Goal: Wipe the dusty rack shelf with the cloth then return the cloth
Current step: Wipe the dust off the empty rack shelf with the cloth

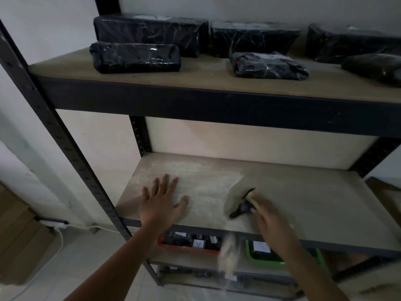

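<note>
From the head view, I had my left hand (162, 203) flat on the dusty shelf (303, 203), fingers spread wide and holding nothing; I judged it was there to brace me against the rack (65, 135) while the other hand worked. A pale film of dust (201, 183) lay just beyond and to the right of those fingertips, reaching toward my right hand (271, 216).

That hand was blurred, so I could not tell how tightly its fingers were curled. A dark cloth (244, 204) showed just ahead of its fingertips and seemed pinned under them against the board. The smear below the shelf edge looked like dust (227, 255) falling off the front, which would explain the hand sitting so close to the edge.

Above my fingers, black wrapped parcels (134, 57) sat on the upper shelf (206, 81); below my wrists were an orange tray (188, 246) and a green tray (260, 255). I judged the wiping only partly done.
</note>
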